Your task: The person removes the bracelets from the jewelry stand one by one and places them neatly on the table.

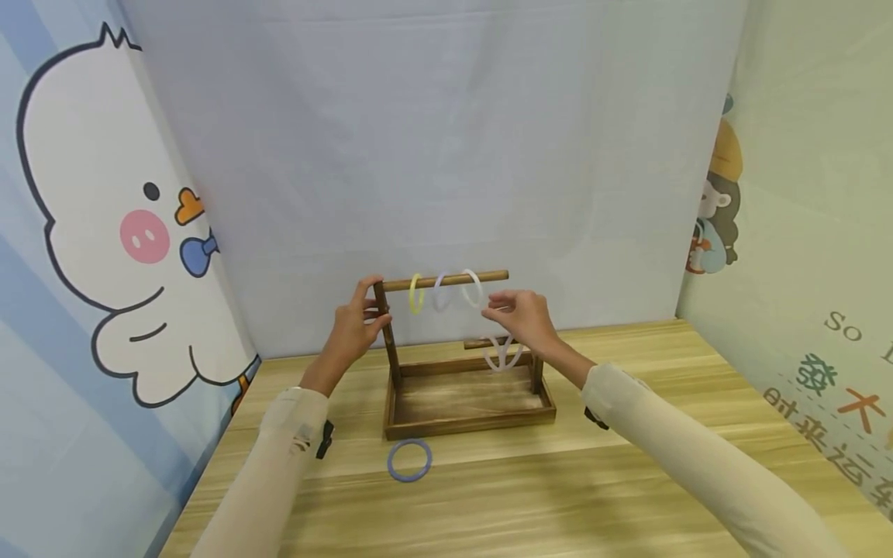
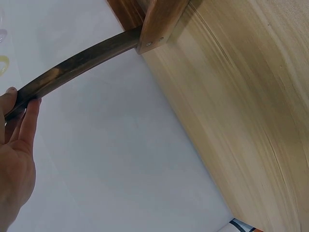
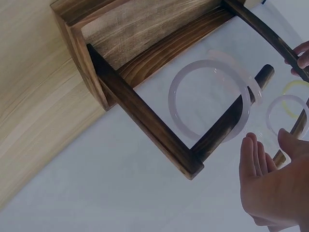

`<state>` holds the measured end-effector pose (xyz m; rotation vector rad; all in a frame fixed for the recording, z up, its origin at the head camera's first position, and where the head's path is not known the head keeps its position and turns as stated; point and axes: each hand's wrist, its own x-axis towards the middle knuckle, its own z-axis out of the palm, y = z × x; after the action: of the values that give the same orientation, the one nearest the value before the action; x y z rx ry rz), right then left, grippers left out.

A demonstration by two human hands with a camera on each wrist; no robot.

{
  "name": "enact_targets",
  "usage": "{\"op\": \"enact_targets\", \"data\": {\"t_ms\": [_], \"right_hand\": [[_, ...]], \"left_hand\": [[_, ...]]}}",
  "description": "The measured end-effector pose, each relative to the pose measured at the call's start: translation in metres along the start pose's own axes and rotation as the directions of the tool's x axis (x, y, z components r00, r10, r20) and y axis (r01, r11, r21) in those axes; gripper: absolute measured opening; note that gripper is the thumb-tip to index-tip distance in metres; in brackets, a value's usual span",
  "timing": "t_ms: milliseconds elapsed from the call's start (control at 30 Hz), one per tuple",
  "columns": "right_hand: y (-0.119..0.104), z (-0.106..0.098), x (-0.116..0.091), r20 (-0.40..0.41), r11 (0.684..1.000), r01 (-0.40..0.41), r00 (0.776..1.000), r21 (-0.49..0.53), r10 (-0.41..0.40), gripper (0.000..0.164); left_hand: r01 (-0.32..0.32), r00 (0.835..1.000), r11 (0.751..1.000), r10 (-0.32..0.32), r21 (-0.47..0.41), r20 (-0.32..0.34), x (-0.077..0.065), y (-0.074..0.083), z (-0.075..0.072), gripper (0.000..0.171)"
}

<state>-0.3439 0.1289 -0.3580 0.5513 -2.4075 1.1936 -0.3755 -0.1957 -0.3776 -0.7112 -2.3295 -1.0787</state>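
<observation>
My left hand (image 1: 357, 329) grips the top of the left post (image 1: 389, 341) of a wooden rack, fingers and thumb on either side of it. On the upper bar (image 1: 497, 276) hang a yellow ring (image 1: 412, 296), a pale purple ring (image 1: 436, 294) and a white ring (image 1: 479, 291). Beside the white ring is my right hand (image 1: 525, 319), its fingers fairly straight and the thumb apart from them in the right wrist view. Below it, a pale lilac ring (image 3: 172, 101) and a pinkish ring (image 3: 258, 94) hang on the lower bar (image 3: 219, 130).
The rack's shallow tray base (image 1: 474, 426) stands on a wood-grain table (image 1: 558, 496). A blue ring (image 1: 409, 479) lies flat in front of the tray. A pale cloth (image 1: 432, 139) hangs behind, with printed cartoon panels at both sides.
</observation>
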Motion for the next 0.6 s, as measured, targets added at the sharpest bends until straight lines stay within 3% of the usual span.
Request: {"op": "enact_targets", "data": {"t_ms": [400, 600], "right_hand": [[-0.008, 0.01, 0.013, -0.031, 0.999, 0.015, 0.999, 0.036, -0.014, 0.04], [-0.01, 0.016, 0.017, -0.046, 1.0, 0.004, 0.999, 0.029, -0.003, 0.034]], "left_hand": [[-0.026, 1.0, 1.0, 0.026, -0.012, -0.016, -0.002, -0.002, -0.002, 0.07], [-0.014, 1.0, 1.0, 0.014, -0.008, -0.002, -0.001, -0.003, -0.001, 0.071]]}}
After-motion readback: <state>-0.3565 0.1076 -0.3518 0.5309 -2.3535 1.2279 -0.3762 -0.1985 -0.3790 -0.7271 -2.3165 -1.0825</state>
